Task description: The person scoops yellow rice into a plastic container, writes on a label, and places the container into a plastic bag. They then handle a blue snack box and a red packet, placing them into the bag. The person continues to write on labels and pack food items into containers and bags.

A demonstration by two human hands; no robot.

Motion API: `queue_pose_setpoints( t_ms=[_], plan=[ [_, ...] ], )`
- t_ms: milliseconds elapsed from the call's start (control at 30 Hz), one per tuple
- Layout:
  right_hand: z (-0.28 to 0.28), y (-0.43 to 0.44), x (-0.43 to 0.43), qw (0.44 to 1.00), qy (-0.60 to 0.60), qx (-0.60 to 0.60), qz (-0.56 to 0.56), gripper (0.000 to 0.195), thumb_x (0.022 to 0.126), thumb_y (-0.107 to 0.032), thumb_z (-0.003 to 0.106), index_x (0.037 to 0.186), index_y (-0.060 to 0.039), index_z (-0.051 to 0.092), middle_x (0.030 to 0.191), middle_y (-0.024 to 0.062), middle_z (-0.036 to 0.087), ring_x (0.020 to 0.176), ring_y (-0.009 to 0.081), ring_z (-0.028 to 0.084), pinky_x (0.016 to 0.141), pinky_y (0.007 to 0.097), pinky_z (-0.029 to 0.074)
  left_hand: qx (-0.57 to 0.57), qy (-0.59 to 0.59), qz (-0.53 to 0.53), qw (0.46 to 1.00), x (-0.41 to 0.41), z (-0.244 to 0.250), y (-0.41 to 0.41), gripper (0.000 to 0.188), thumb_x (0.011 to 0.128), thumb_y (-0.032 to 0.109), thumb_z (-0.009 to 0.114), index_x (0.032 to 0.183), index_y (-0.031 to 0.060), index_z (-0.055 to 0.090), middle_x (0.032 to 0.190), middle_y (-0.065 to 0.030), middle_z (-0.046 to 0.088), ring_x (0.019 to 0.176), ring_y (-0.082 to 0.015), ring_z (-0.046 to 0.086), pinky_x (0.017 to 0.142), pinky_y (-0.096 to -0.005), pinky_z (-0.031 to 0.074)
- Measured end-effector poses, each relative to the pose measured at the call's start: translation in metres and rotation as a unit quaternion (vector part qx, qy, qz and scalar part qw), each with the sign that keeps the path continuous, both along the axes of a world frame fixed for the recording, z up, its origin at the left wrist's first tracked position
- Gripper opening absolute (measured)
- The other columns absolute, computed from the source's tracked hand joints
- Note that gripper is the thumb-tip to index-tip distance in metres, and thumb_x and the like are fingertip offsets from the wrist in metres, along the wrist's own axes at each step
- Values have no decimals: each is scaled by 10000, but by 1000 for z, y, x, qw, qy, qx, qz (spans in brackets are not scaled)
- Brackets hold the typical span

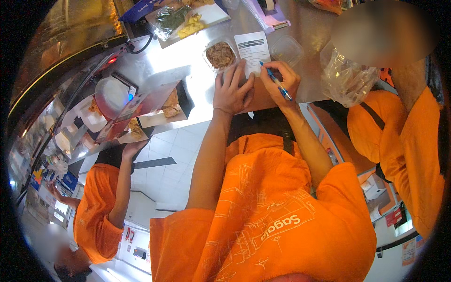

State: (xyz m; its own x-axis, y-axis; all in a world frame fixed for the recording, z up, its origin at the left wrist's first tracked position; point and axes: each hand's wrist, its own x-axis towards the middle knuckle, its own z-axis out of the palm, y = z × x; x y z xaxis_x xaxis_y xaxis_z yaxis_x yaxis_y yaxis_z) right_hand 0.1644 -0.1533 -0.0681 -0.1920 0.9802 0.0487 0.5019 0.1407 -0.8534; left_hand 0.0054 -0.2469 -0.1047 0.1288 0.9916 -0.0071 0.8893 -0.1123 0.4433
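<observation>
A printed paper slip [252,47] lies on the metal counter before me. My right hand [282,79] grips a blue ballpoint pen [278,84], its tip at the slip's right part. Spread flat, my left hand [233,90] rests at the slip's lower left, with its fingertips by the paper and holding nothing. Just beyond those fingers stands a clear plastic tub [205,58] filled with shredded brown food [220,55]. To the right of the slip is a clear plastic container or lid [287,51], partly behind my right hand.
A lilac tape dispenser [269,17] stands at the back. A paper tray [215,16] holds packaged food. Paper food boxes [172,105] stand at left, near a co-worker in orange [98,208]. A clear plastic bag [347,79] lies at right by another person's orange sleeve [421,141].
</observation>
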Motion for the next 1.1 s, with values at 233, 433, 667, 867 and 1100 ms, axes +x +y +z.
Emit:
queue_pose_setpoints(
  t_ms=[233, 433, 667, 867, 1100],
  plan=[
    [-1, 2, -1, 999, -12, 5, 31, 122, 792, -40, 764, 889, -29, 691, 836, 125, 697, 756, 285, 703, 668, 351, 550, -7, 5, 4, 1000, 1, 1, -2, 498, 829, 366, 685, 1310, 260, 612, 1571, -149, 411, 1366, -352, 449, 1068, -577, 330],
    [-5, 3, -3, 999, -28, 9, 29, 112, 811, -31, 772, 901, -18, 706, 851, 99, 714, 748, 197, 709, 651, 307, 553, -13, 9, -3, 1000, -1, -1, -1, 487, 834, 363, 681, 1307, 268, 613, 1582, -138, 397, 1387, -339, 432, 1079, -577, 324],
    [-1, 5, -6, 1000, -12, -6, 24, 121, 793, -38, 764, 880, -25, 682, 828, 122, 687, 733, 280, 690, 652, 359, 542, -5, 4, 7, 1000, 1, -1, -1, 468, 822, 369, 688, 1276, 274, 621, 1569, -119, 417, 1365, -305, 453, 1070, -568, 328],
    [-3, 3, -7, 999, -13, 2, 39, 125, 787, -35, 763, 882, -32, 681, 823, 123, 681, 722, 284, 682, 644, 362, 539, -9, 1, 4, 1000, -1, -3, -4, 483, 810, 378, 693, 1276, 268, 627, 1577, -123, 409, 1375, -315, 448, 1077, -564, 323],
    [-9, -2, -7, 999, -24, 16, 45, 130, 791, -41, 765, 893, -31, 686, 843, 129, 682, 742, 291, 683, 652, 368, 542, -10, -10, 9, 1000, 0, -4, -3, 508, 786, 378, 705, 1277, 278, 626, 1585, -119, 396, 1389, -328, 436, 1079, -574, 321]
  ],
)
